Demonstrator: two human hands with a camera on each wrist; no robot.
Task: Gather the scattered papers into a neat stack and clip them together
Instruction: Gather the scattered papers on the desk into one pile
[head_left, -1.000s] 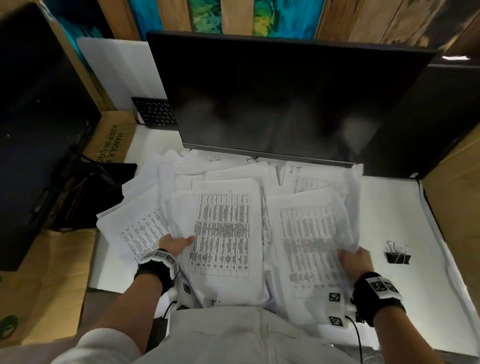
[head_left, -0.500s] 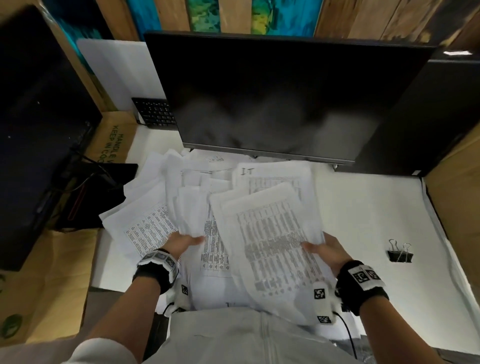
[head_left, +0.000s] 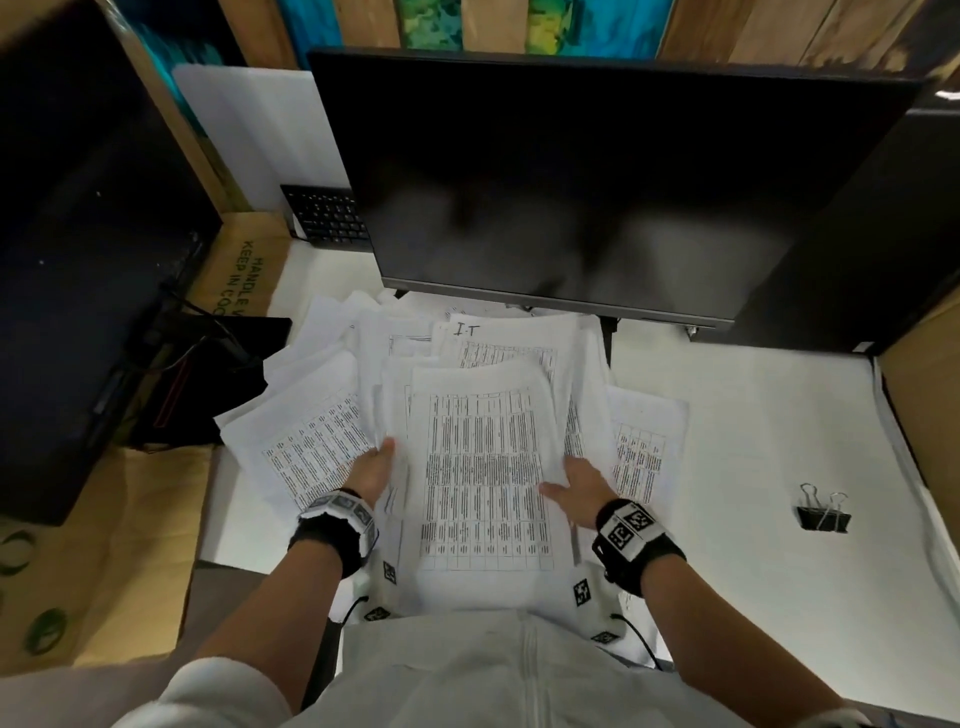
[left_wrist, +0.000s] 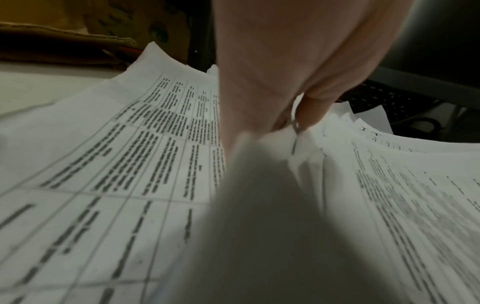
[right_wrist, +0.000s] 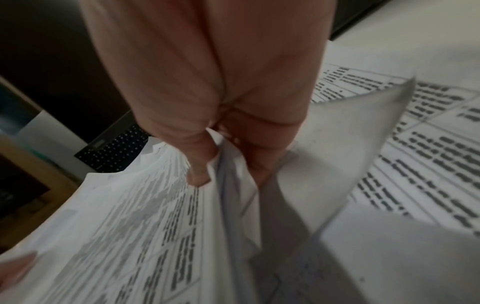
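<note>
While both hands grip the papers (head_left: 483, 467), the binder clip (head_left: 824, 512) lies apart (right).

"I-T" handwritten on a sheet (head_left: 511, 338), "HANDLE", "KEEP IN CO" on cardboard box (head_left: 244, 275)

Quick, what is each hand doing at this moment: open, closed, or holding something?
Left hand: grips the left edge of the papers.
Right hand: grips their right edge.
</note>
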